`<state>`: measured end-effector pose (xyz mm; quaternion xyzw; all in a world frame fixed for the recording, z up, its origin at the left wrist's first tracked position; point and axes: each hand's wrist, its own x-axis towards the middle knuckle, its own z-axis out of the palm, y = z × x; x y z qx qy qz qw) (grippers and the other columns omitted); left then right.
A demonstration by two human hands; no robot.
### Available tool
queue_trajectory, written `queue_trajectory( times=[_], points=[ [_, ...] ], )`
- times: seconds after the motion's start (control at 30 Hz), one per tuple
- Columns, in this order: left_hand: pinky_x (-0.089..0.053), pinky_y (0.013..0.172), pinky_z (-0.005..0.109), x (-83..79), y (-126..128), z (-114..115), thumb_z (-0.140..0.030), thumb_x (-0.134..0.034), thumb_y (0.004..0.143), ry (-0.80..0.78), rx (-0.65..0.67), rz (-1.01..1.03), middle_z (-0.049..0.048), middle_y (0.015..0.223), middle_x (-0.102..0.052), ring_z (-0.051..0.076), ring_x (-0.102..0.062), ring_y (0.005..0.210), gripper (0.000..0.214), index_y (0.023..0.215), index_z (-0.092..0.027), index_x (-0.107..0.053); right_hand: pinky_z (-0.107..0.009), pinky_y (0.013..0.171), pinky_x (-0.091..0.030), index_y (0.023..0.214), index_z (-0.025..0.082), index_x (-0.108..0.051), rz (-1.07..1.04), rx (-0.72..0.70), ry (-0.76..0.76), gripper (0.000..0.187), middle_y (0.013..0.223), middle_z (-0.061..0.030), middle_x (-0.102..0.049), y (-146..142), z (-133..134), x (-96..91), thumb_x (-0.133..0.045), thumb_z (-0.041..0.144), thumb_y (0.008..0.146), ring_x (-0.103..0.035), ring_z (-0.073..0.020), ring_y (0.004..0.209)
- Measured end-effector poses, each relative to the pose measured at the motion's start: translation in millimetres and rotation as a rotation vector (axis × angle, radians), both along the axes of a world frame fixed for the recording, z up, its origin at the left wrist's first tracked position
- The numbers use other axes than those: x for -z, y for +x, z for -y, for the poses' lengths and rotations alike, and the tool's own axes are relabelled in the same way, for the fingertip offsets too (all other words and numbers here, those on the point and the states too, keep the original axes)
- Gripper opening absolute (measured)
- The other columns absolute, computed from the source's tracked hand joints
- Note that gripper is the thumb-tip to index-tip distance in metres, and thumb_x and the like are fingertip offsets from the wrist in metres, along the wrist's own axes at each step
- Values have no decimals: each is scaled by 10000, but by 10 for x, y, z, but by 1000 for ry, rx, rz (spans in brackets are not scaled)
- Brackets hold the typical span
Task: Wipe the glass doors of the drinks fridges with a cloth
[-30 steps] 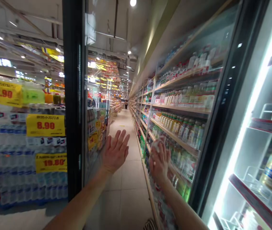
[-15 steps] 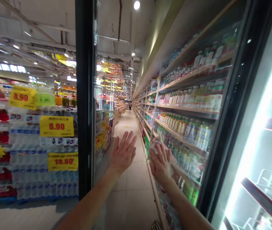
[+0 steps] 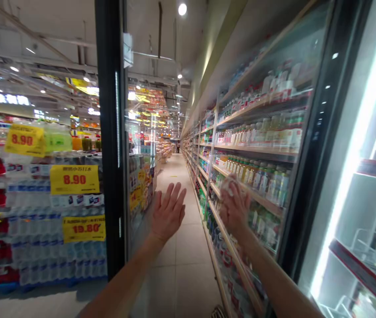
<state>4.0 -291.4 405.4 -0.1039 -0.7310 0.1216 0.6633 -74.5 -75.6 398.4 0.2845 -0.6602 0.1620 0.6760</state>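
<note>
A glass door with a black frame stands open in front of me, and the aisle shows through its pane. My left hand lies flat against the glass with its fingers spread, holding nothing. Farther right, my right hand presses a crumpled whitish cloth to the pane. The fingers cover part of the cloth, and this hand is slightly blurred.
Through the pane, shelves of bottles run along the right. A lit cooler with wire racks is at far right. Stacked bottle packs with yellow price signs stand left. A distant person is in the aisle.
My right hand has moved the cloth to the right and slightly up across the glass. My left hand stays at nearly the same place. The view has shifted slightly.
</note>
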Motion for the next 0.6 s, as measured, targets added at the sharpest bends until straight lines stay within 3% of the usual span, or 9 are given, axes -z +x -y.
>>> queue_trajectory(
  times=[0.07,0.13,0.3,0.37,0.53,0.6],
  points=[
    [-81,1161,412,1,-7,1,-227,-445,882,2,2,-5,83,1391,-429,172,-125,1398,554,1414,-184,-294,-537,1064,-226,1333,206,-432,33,50,-224,480,1432,-149,-363,-77,-90,-35,-419,200,853,-317,-277,1342],
    [-86,1159,416,-1,-12,0,-224,-446,883,2,4,-9,85,1387,-434,173,-129,1398,567,1422,-183,-273,-541,1050,-247,1354,189,-406,50,59,-314,499,1448,-168,-330,-91,-62,-35,-413,199,855,-299,-290,1350],
    [-112,1154,420,-10,-16,12,-216,-460,879,-3,3,-14,95,1386,-432,182,-157,1393,614,1440,-183,-212,-497,1107,-174,1319,242,-451,-15,-55,41,500,1400,-97,-423,46,226,81,-452,166,825,-279,-254,1363],
    [-110,1156,420,-4,-17,19,-221,-465,877,2,2,-11,89,1395,-418,184,-168,1391,622,1442,-192,-205,-498,1110,-162,1311,251,-460,-23,-47,65,487,1391,-91,-436,21,172,37,-449,177,830,-303,-246,1352],
    [-93,1159,421,16,-14,3,-235,-450,884,25,5,15,75,1407,-402,177,-154,1394,616,1444,-204,-194,-541,1054,-237,1343,193,-431,30,31,-359,483,1444,-154,-340,-127,-62,-211,-386,206,863,-305,-287,1345],
    [-89,1159,416,17,-8,-9,-236,-448,886,25,8,9,74,1399,-415,169,-140,1398,616,1444,-202,-191,-529,1060,-239,1346,198,-427,19,-2,-303,488,1443,-147,-344,-81,23,-201,-395,198,858,-286,-285,1355]
  ],
)
